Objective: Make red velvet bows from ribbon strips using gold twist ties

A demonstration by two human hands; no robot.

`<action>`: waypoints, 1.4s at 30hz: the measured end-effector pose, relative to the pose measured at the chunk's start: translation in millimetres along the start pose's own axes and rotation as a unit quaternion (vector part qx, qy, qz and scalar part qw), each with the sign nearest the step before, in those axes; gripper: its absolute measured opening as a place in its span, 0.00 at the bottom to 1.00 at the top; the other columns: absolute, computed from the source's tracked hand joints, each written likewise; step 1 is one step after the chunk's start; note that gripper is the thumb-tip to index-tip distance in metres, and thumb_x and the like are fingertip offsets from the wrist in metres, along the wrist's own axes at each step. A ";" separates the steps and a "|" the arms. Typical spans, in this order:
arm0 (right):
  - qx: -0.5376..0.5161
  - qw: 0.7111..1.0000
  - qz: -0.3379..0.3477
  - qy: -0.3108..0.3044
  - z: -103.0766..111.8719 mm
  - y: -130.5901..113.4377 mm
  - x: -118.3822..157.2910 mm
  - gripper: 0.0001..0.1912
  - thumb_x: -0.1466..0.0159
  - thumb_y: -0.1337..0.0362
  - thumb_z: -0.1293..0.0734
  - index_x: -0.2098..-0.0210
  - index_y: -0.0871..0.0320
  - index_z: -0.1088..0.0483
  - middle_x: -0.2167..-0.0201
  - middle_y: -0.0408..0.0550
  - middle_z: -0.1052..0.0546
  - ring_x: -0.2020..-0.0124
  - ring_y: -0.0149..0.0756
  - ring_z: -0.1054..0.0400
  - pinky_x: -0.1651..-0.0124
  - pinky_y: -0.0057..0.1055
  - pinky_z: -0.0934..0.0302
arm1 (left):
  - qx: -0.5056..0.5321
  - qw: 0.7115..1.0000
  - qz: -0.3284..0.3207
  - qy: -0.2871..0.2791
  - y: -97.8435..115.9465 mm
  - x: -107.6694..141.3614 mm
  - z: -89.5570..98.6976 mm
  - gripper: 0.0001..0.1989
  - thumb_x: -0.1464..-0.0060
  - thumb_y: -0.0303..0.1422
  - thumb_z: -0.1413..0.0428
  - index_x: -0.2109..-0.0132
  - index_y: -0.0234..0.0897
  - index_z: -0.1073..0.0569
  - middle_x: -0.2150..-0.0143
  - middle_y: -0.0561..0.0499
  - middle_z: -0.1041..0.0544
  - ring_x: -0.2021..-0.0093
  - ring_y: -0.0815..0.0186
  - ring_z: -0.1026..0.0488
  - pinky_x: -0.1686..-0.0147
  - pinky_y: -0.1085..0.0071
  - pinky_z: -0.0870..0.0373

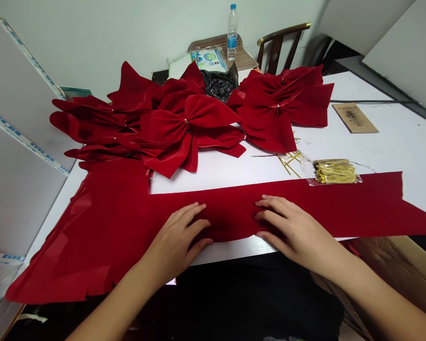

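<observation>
Currently, the left hand [173, 239] and the right hand [294, 227] rest palm-down on a wide red velvet ribbon [230, 213] at the lower center of the frame, with a short section of ribbon between them. The fingers [270, 208] of each hand are extended and slightly spread; they lie flat on the velvet and are not closed around it. The ribbon crosses the near part of the white surface [404, 142] horizontally and runs off the right edge of the frame. Toward the lower left, it broadens into folded layers that overhang the near edge of the surface. Directly beyond the ribbon, at the center right, a clear bag of gold twist ties [335, 171] lies just above its upper edge, with loose gold twist ties [291, 161] beside the bag. Finished red velvet bows [186, 116] are heaped at the upper left and center, and a second group of red bows [270, 113] lies at the upper right of that heap. Farther back are a black plastic bag [218, 83] and a water bottle [232, 33]. A brown wooden chair [280, 47] stands beyond the far edge of the surface.
</observation>
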State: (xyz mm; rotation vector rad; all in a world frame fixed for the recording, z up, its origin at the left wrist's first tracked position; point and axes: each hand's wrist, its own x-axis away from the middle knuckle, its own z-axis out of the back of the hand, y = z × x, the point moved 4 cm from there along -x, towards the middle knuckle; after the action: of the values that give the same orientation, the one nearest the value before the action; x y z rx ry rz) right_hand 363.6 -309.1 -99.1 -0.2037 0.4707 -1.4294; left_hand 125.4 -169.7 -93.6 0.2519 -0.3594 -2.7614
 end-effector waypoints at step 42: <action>0.085 0.996 0.018 0.025 -6.1 -3.1 -8.9 0.15 0.25 0.66 0.40 0.64 0.60 0.25 0.62 0.53 0.26 0.61 0.41 0.35 0.60 0.38 0.37 | -0.056 0.998 0.026 0.000 -3.6 -14.4 6.6 0.08 0.33 0.31 0.45 0.62 0.38 0.23 0.60 0.50 0.23 0.63 0.63 0.30 0.65 0.64 0.32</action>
State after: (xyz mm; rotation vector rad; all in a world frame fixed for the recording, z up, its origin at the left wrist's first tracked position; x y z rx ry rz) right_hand 357.5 -299.9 -101.5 -0.0227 0.3886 -1.4340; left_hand 136.1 -159.9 -86.4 0.2116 -0.2066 -2.7194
